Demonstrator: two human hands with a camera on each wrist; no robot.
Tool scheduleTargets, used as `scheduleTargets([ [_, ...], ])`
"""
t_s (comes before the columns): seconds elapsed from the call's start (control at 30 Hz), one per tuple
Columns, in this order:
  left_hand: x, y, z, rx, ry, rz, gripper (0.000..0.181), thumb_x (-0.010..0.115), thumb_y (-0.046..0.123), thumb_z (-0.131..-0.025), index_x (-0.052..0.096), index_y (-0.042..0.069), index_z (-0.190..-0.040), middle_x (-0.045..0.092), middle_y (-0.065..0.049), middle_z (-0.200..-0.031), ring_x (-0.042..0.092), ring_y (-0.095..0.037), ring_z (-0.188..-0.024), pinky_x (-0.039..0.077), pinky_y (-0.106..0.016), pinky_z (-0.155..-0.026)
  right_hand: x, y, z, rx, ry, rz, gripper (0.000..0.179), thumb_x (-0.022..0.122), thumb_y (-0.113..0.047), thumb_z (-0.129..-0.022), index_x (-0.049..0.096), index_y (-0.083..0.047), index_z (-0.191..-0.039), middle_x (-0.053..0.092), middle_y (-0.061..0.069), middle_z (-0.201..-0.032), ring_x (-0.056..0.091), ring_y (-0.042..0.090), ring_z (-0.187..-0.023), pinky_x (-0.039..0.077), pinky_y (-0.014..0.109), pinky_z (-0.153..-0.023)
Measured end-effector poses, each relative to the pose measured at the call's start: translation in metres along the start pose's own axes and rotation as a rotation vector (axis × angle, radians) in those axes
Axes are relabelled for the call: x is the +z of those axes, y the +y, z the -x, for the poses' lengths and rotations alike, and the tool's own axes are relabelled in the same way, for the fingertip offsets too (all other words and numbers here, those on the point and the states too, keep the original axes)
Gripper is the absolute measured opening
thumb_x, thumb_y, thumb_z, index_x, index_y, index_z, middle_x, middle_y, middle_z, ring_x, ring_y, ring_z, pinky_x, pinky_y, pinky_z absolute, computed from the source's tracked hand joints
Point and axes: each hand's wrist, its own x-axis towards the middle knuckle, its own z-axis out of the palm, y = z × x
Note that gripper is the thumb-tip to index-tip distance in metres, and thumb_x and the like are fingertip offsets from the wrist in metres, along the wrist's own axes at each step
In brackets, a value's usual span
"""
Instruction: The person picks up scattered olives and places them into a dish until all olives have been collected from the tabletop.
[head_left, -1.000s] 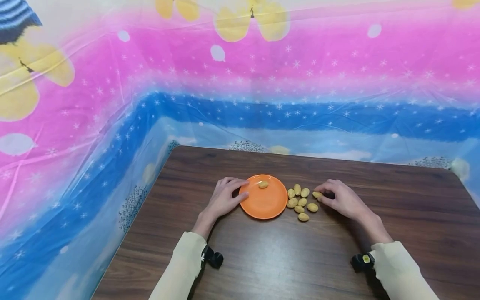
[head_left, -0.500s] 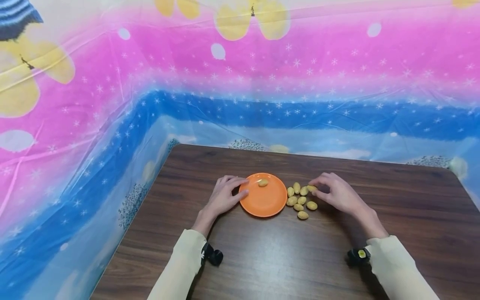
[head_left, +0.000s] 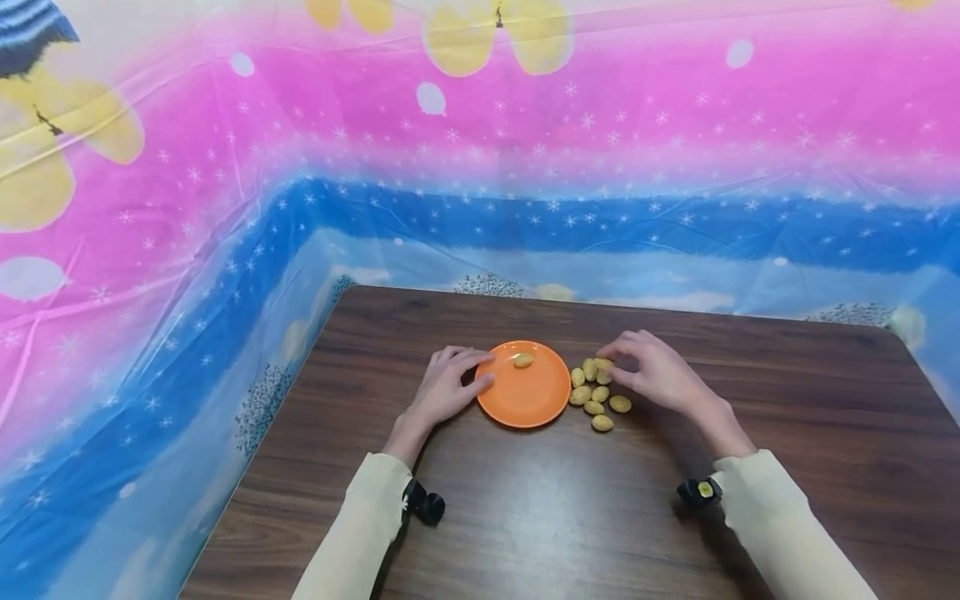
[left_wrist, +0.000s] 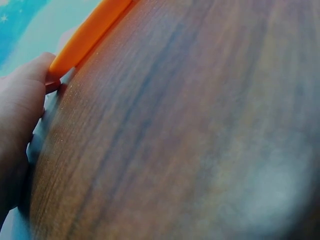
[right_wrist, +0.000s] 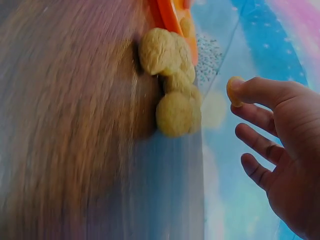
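In the head view, my left hand holds the left rim of a round orange plate, its thumb at the edge in the left wrist view. One yellow-brown oval nut lies near the back of the plate. My right hand is just above the right end of a cluster of similar nuts, which sits beside the plate's right rim. Between thumb and index finger it pinches a nut, plain in the right wrist view; the other fingers are spread and slightly bent. The nuts have wrinkled shells.
Everything rests on a dark wood-grain table. Behind and to the left hangs a pink and blue printed cloth. A small black wrist camera sits on each wrist. One nut lies at the front of the cluster, another at its right.
My right hand has lifted the nut from the table's right side and moved left with it, to over the cluster. The left hand stays at the plate's rim.
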Motion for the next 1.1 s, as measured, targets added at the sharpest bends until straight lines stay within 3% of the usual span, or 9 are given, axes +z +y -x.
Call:
scheduleTargets([
  [0.57,-0.001,0.001,-0.003,0.015,-0.006,-0.012,0.046,0.061,0.048,-0.096,0.061,0.029,-0.137,0.061,0.007,-0.138,0.045,-0.022,-0.131,0.033,-0.049,-0.110,0.009,-0.027,-0.033,-0.047,-0.042,-0.039,0.024,0.072,-0.021,-0.092,0.073,-0.019,-0.115,0.068,-0.002,-0.107,0.057,0.021,-0.099,0.047,0.039,-0.081],
  [0.83,0.001,0.000,0.000,0.020,0.000,-0.020,0.044,0.060,0.048,-0.096,0.062,0.029,-0.136,0.062,0.007,-0.137,0.046,-0.021,-0.130,0.034,-0.049,-0.110,0.023,-0.038,-0.047,-0.056,-0.070,-0.029,0.024,0.073,-0.019,-0.091,0.074,-0.017,-0.114,0.067,-0.003,-0.106,0.054,0.016,-0.094,0.047,0.036,-0.079],
  [1.1,0.001,-0.001,0.001,0.010,0.004,-0.016,0.045,0.060,0.049,-0.096,0.062,0.030,-0.136,0.061,0.007,-0.137,0.045,-0.022,-0.131,0.035,-0.050,-0.110,0.038,-0.046,-0.061,-0.045,-0.116,-0.046,0.024,0.073,-0.022,-0.091,0.074,-0.017,-0.115,0.066,-0.002,-0.104,0.053,0.020,-0.091,0.046,0.034,-0.075],
])
